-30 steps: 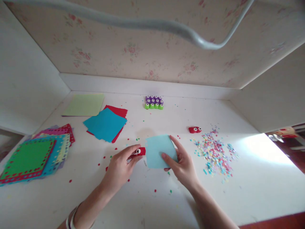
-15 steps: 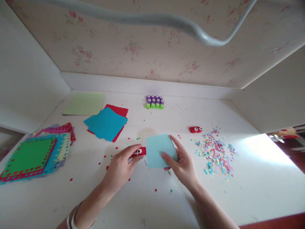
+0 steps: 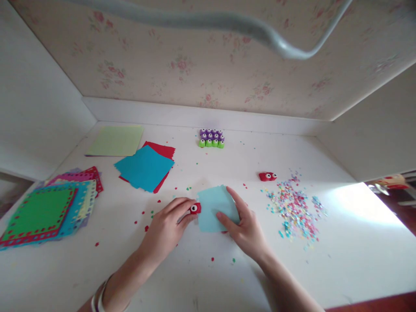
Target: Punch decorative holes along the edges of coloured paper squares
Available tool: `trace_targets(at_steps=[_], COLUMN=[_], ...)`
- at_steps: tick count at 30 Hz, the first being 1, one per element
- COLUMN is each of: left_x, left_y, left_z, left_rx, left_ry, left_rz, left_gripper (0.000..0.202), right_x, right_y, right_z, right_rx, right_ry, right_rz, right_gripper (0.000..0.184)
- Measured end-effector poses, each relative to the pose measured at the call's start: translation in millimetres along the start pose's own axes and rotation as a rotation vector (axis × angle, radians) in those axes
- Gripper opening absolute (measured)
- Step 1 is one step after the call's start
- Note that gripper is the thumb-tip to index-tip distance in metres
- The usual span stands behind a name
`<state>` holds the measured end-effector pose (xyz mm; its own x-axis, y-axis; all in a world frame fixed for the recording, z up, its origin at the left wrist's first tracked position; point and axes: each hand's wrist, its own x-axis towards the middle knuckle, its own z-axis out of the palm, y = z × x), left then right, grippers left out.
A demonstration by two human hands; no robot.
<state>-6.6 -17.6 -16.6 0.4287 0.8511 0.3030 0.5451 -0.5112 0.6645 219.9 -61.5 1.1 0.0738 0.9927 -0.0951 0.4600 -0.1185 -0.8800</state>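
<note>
My left hand [image 3: 167, 225] pinches a small red paper punch [image 3: 195, 208] with a white button, set against the left edge of a light blue paper square [image 3: 215, 207]. My right hand [image 3: 246, 229] grips that square by its right side, thumb on top and fingers behind, holding it just above the white table [image 3: 208, 277]. The two hands sit close together at the table's middle.
A second red punch [image 3: 268, 176] and a heap of coloured paper bits [image 3: 294, 209] lie to the right. Purple and green punches [image 3: 211, 138] stand at the back. Blue and red sheets [image 3: 144, 168], a pale green sheet [image 3: 115, 141] and a stack of punched sheets [image 3: 45, 208] lie left.
The light blue square has shifted and turned slightly in my right hand. The red punch in my left hand now sits a little further onto the paper's left edge.
</note>
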Motion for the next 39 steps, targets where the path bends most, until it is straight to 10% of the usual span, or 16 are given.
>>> trace_targets(at_steps=[15, 39], left_x=[-1.8, 2.4], left_y=[3.3, 5.3], left_z=[-5.3, -7.3], left_rx=[0.048, 0.059], left_ry=[-0.087, -0.113], left_rz=[-0.054, -0.057], left_gripper=[0.025, 0.021], right_x=[9.9, 13.3], right_y=[14.3, 16.6], right_z=[-5.9, -3.4], right_rx=[-0.664, -0.681], right_ry=[-0.072, -0.093], right_rz=[-0.526, -0.517], right_gripper=[0.042, 0.042])
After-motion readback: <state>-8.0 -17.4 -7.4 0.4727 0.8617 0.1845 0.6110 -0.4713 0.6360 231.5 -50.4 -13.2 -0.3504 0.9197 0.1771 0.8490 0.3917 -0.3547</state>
